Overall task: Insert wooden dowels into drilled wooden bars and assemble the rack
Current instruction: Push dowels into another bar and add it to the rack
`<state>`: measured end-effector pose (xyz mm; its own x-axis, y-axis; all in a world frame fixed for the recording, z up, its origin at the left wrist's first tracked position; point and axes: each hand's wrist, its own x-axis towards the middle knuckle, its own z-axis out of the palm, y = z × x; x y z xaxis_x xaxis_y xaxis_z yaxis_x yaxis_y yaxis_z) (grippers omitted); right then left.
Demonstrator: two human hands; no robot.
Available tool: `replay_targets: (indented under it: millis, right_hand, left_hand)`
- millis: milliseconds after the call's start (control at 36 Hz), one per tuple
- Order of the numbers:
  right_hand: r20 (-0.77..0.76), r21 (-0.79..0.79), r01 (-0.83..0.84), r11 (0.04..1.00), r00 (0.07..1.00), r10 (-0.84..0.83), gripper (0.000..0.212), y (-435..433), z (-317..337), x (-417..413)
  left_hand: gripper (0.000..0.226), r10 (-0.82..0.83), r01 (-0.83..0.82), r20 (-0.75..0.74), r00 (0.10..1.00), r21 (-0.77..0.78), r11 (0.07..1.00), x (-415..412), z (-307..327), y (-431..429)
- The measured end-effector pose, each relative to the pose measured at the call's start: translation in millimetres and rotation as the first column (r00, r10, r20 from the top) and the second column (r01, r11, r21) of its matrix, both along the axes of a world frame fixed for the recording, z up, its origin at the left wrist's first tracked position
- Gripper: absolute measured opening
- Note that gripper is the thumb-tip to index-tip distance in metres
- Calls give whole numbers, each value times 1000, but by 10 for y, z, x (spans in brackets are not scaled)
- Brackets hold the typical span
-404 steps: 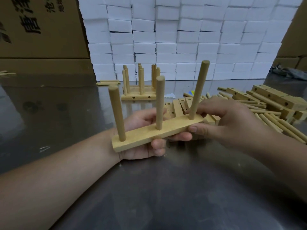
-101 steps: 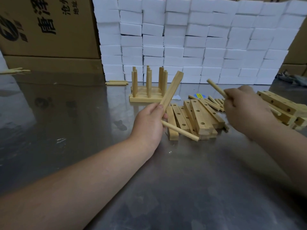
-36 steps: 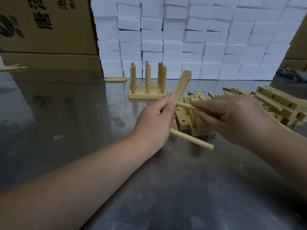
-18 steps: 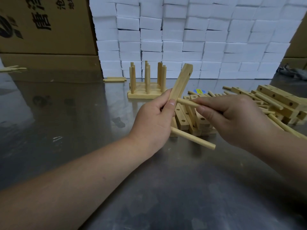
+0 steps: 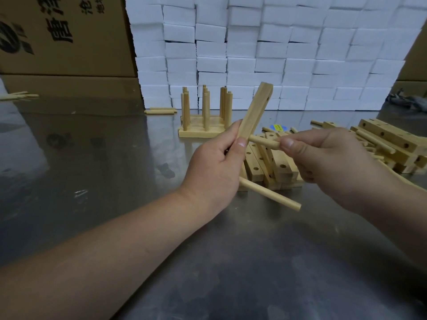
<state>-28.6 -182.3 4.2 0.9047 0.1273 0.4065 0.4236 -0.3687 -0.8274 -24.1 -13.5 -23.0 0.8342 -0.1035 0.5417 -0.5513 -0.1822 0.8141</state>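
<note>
Aloft, left hand (image 5: 215, 172) holds bar (image 5: 255, 112), right hand (image 5: 323, 162) dowel (image 5: 261, 141)

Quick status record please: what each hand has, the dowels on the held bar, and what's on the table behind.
left hand: grips the tilted bar
right hand: pinches second dowel, tip against the bar; depth unclear
first dowel: juts out from under left hand; joint hidden
top hole: empty
finished rack: standing on table, behind
spare bars: piled behind the hands
</note>
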Motion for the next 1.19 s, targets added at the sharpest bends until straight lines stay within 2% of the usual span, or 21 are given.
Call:
replay_targets:
  millis: [111,250,306,361,417,500,556,611,778,917,1028,1111,1194]
  right_hand:
    - [-13,-6,9,1000,1000,-9,24,-3,18,-18]
    - [2,-145,70,987,998,-70,41,-29,78,-60]
    - [20,-138,120,983,993,-118,53,-87,91,-48]
    - [64,-114,219,969,975,-213,49,-195,105,18]
    - [106,-154,370,916,928,-357,41,-326,102,125]
    - [144,-471,542,696,825,-546,30,-544,61,343]
    - [133,-686,501,528,799,-586,26,-664,11,467]
    - [94,-790,427,441,794,-601,25,-733,-39,533]
    - [72,-838,371,401,803,-591,31,-728,-96,574]
    - [73,-881,319,349,821,-566,39,-638,-127,584]
    - [91,-927,280,249,813,-575,27,-588,-129,618]
    - [85,-924,287,252,797,-598,21,-596,-100,612]
    - [167,-876,390,282,796,-582,23,-604,-43,591]
  left_hand:
    - [41,14,-14,-30,999,-16,1000,-6,12,-22]
    - [34,39,-45,-114,993,-49,998,-8,-26,-71]
    - [31,65,-75,-144,988,-66,995,10,-34,-63]
    - [31,104,-116,-154,982,-73,991,37,-28,-28]
    - [36,144,-160,-164,976,-86,983,62,-24,18]
    - [50,182,-213,-209,961,-138,967,93,-16,61]
    - [50,188,-231,-236,954,-174,957,111,-15,62]
    - [50,173,-223,-247,953,-189,956,122,-19,52]
    - [34,120,-164,-245,962,-168,972,123,-36,57]
    - [33,106,-147,-246,963,-157,977,127,-33,56]
    - [31,107,-149,-248,963,-155,977,137,-43,52]
    - [34,112,-153,-239,964,-160,975,148,-49,46]
    - [35,113,-154,-245,963,-157,976,151,-49,48]
